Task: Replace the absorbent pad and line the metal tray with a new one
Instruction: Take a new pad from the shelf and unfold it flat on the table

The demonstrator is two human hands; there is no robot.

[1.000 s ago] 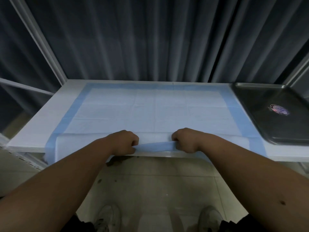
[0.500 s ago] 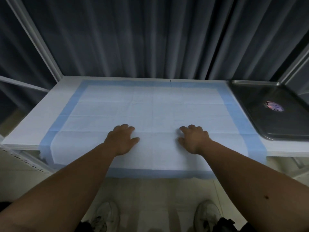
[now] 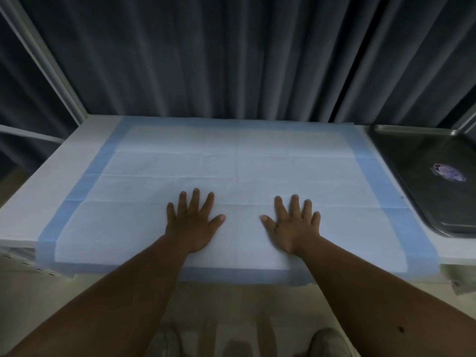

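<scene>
Now | absorbent pad [image 3: 257, 161] flat, long axis left-right | left hand [image 3: 192, 222], right hand [image 3: 293, 228] grip spread, pressing it

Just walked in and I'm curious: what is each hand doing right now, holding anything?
Left hand: open, fingers spread, pressing flat on the absorbent pad, holding nothing.
Right hand: open, fingers spread, also flat on the pad, holding nothing.

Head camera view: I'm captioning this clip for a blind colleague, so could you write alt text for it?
Both hands, the left hand and right hand, press flat with fingers spread on a blue-bordered absorbent pad unfolded across a white table. A dark metal tray with a round sticker sits unlined at the right, before a grey curtain.
</scene>
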